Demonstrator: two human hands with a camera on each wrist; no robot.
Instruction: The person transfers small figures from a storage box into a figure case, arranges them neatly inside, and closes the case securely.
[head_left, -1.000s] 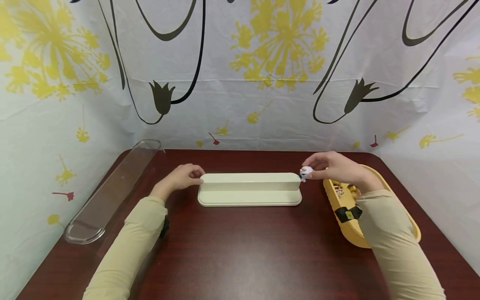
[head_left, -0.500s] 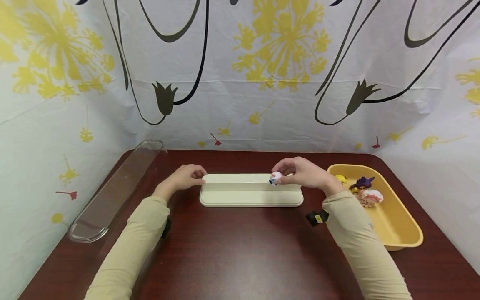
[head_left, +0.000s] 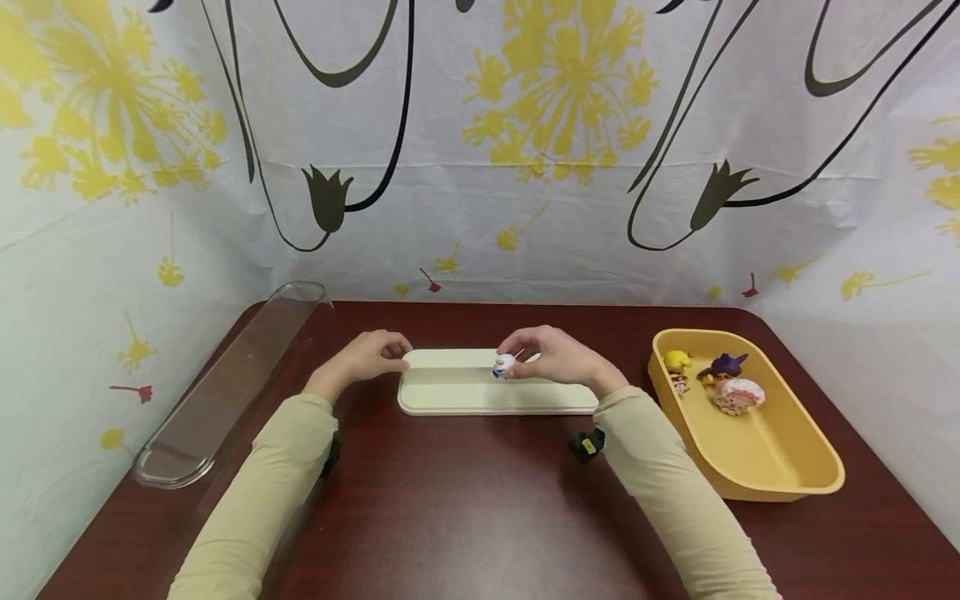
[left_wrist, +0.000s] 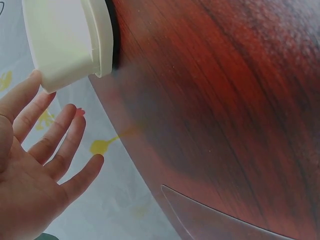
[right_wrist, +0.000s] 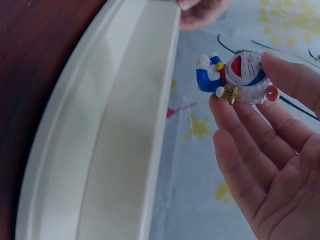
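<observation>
My right hand (head_left: 551, 357) pinches a small Doraemon figurine (right_wrist: 240, 77) between thumb and fingers, above the middle of a cream stepped display stand (head_left: 450, 400). The figurine is blue and white, with a red open mouth, a gold star and a fluffy white coat. In the right wrist view it lies sideways and apart from the stand (right_wrist: 125, 125). At the stand's left end, my left hand (head_left: 367, 354) holds the upper step's corner with thumb and index finger. The other fingers are spread free in the left wrist view.
A yellow tray (head_left: 787, 450) on the right holds several figures, among them a yellow one (head_left: 677, 361), a purple one (head_left: 727, 364) and a pink-white one (head_left: 738, 395). A long clear cover (head_left: 225, 392) lies along the table's left edge. Patterned cloth (head_left: 450, 192) hangs behind.
My right hand has moved left from the stand's right end to above its middle, carrying the Doraemon figurine. The tray has come into fuller view. My left hand has stayed at the stand's left end.
</observation>
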